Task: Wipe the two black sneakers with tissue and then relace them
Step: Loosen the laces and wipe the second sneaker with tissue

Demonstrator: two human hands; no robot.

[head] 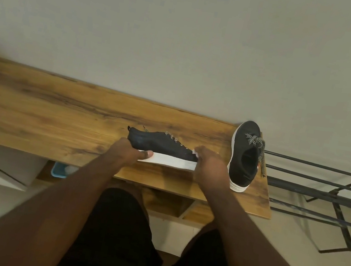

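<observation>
Now the left hand grips the sneaker heel; the right hand pinches tissue at its toe.

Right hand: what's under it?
A bit of white tissue pokes out past the right hand at the toe of the tipped sneaker. The hand covers the rest of the tissue and toe.

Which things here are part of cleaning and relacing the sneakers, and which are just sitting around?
In use: near sneaker, held by left hand; tissue in right hand; second sneaker, laces on both.

Lying about: metal rack, blue item under the table, white box.
</observation>
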